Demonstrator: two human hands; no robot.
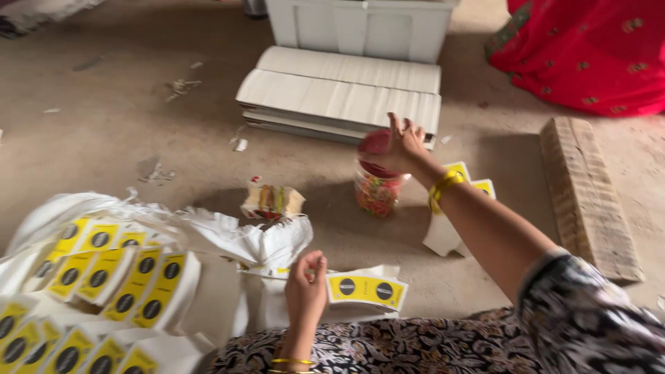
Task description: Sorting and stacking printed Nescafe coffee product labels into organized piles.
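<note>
The right hand (400, 147) reaches far out over the floor and rests on the red lid (375, 144) of a clear jar (377, 190) holding colourful bits — fingers spread over the lid, so whether it truly grips is unclear. The jar stands near a stack of flat white cartons (339, 93). The left hand (305, 287) hovers near the lap, fingers loosely curled, holding nothing visible — just beside a yellow label card (366, 289). More yellow labels (104, 270) lie on white sacking at near left.
</note>
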